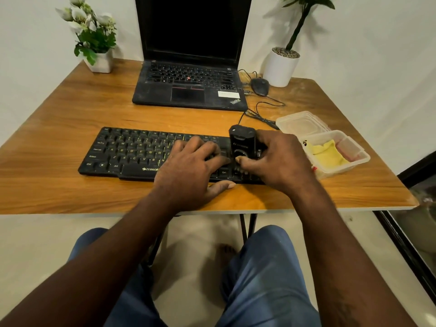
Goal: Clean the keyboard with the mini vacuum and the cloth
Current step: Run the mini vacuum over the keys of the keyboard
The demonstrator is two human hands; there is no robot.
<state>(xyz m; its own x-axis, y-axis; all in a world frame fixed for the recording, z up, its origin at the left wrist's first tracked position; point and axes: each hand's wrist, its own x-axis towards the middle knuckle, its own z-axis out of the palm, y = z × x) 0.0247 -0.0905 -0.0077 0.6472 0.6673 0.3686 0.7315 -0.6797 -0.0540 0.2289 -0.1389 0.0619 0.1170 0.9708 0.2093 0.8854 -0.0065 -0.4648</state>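
mini vacuum (243,143) base hidden, keyboard (132,153) partly covered

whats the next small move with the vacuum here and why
Probably slide the mini vacuum a little leftward along the keys. The right hand grips it upright on the right end of the keyboard, the left hand lies flat on the keys, and the rows farther left lie open. The yellow cloth sits in its container, so wiping likely comes later.

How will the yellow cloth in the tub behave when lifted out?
Likely floppy: the yellow cloth lies rumpled and folded in the clear tub, so it should drape. Probably light, so the thin plastic tub may shift or lift with it if it snags.
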